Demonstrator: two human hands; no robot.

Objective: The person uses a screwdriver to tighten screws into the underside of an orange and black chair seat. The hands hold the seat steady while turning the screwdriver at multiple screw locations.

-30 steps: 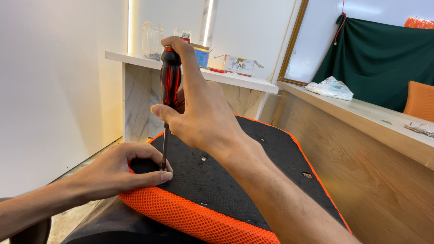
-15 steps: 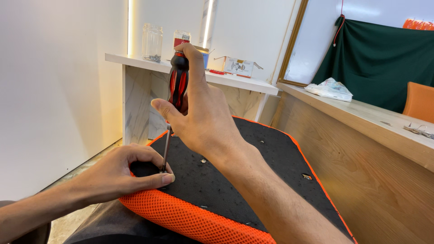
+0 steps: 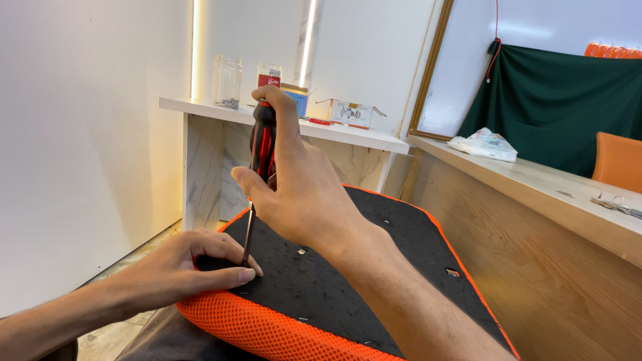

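A seat cushion with a black underside (image 3: 374, 267) and an orange mesh edge lies upside down in front of me. My right hand (image 3: 301, 194) grips a red and black screwdriver (image 3: 262, 144), held upright with its thin shaft pointing down at the black surface. My left hand (image 3: 187, 267) rests on the cushion's near left corner, fingers curled around the shaft's tip. The tip itself is hidden behind my fingers. Small screws or holes dot the black underside.
A white marble-look shelf (image 3: 348, 134) at the back holds glass jars (image 3: 227, 80) and small boxes. A wooden counter (image 3: 535, 180) runs along the right with a plastic bag (image 3: 485, 144) on it. A dark green cloth (image 3: 562, 100) hangs behind, beside an orange chair back (image 3: 618, 160).
My right hand has shifted its grip on the screwdriver handle, which rose slightly and tilted. My left hand stays at the tip.
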